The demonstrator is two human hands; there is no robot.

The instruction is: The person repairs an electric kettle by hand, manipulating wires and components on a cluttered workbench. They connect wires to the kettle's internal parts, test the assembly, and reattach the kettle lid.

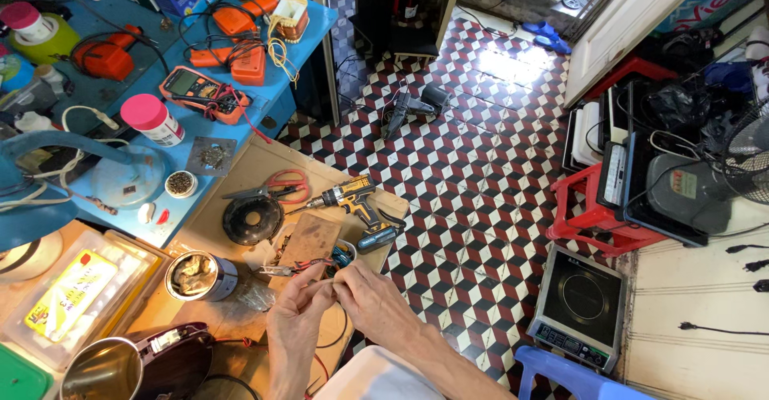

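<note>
My left hand point(295, 320) and my right hand point(370, 304) meet fingertip to fingertip low in the head view, over a brown board point(256, 168) used as a worktop. Together they pinch a thin wire end point(330, 281); what exactly it joins is too small to tell. Dark and red wires trail down below my hands. Just beyond my fingers lie small pliers point(280, 270), a wooden block point(311, 240) and a yellow cordless drill point(356, 204). A round black part point(252, 220) and red-handled scissors point(284, 184) sit farther back.
A tin can point(196, 276) and a metal pot with dark base point(136, 364) stand left of my hands. A blue table point(160, 72) holds an orange multimeter, jars and cables. Right: an induction cooker point(581, 304), red stools with stacked appliances, a blue stool, patterned tile floor.
</note>
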